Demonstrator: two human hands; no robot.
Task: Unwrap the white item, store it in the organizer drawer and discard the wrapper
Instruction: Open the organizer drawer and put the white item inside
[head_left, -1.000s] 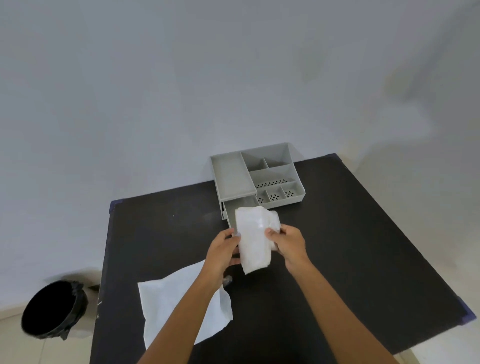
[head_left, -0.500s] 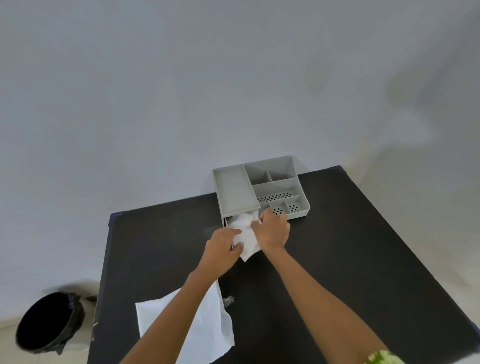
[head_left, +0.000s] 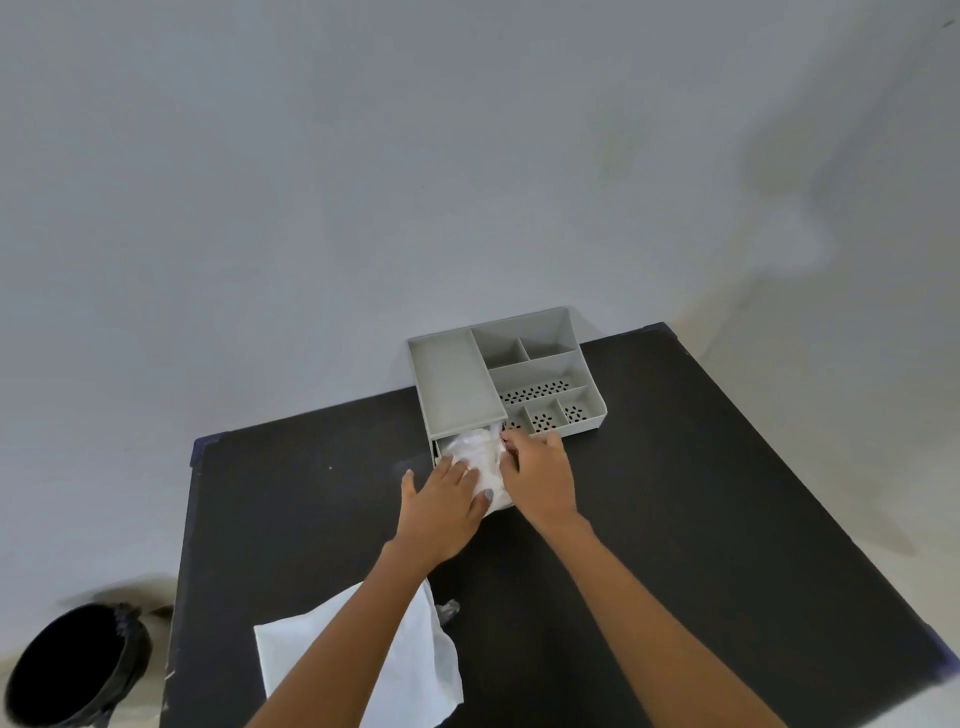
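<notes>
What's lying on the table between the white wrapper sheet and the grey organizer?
In the head view, mostly bare black table, crossed by the person's left forearm. One small crumpled clear scrap sits just beside the wrapper, on the way toward the organizer.

Square black matte bench (head_left: 675, 519), set against a pale wall, corners tipped in dark blue. At 12 o'clock on its far edge, a light grey plastic compartment organizer (head_left: 457, 384), several small sections perforated with dark holes, its lower drawer (head_left: 439, 451) pulled open toward 6 o'clock. At 7 o'clock near the front edge, a flat white sheet of crumpled wrapper (head_left: 421, 670), partly covered by a forearm. Just beside it toward 6 o'clock, a small clear scrap of plastic film (head_left: 448, 609). On the floor at 8 o'clock, apart from the bench, a round black bin (head_left: 67, 670) lined with a black bag.
</notes>
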